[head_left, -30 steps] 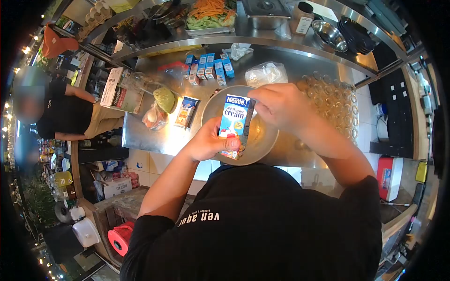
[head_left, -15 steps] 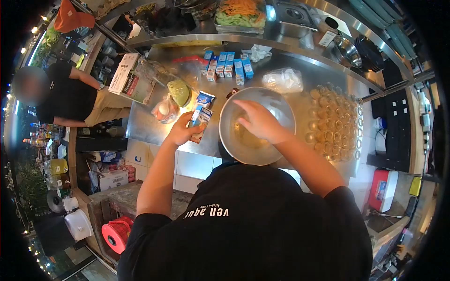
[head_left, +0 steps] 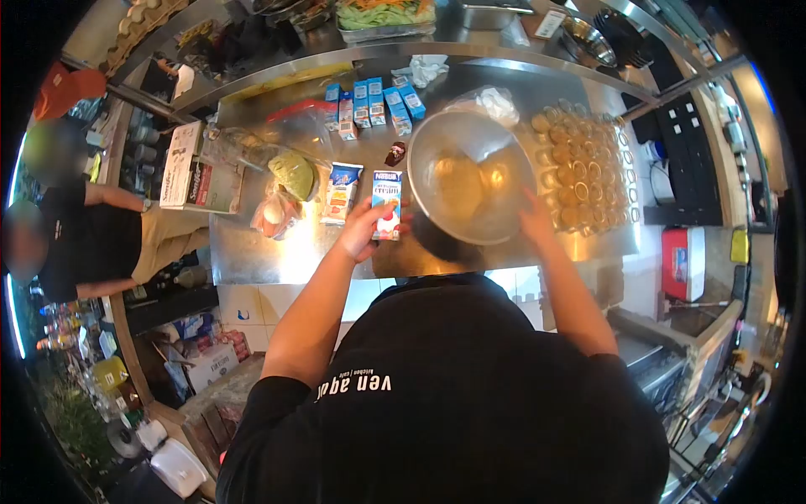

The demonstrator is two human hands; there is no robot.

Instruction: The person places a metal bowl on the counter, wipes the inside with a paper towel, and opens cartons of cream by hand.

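My left hand (head_left: 363,231) is closed round a blue, white and red carton of Nestlé cream (head_left: 386,191), held upright over the counter. Beside it lies a blue-and-white packet (head_left: 340,191) with an orange lower part. My right hand (head_left: 536,217), somewhat blurred, grips the right rim of a large metal mixing bowl (head_left: 437,206). The bowl looks tilted, and a dark shadow shows under its near side. Its inside has a yellowish sheen; I cannot tell whether that is contents or reflection. A small dark brown wrapper (head_left: 395,153) sits left of the bowl.
Several blue cartons (head_left: 369,105) stand behind on the steel counter (head_left: 319,256). Many glass jars (head_left: 583,168) fill its right side. Bagged food (head_left: 290,176) and a cardboard box (head_left: 197,172) are at left. A shelf (head_left: 369,52) runs across the back. People (head_left: 92,227) stand at far left.
My right hand has moved from above the bowl's inside to its right rim, and the bowl has shifted and tilted. The carton in my left hand now stands more upright and nearer the bowl.
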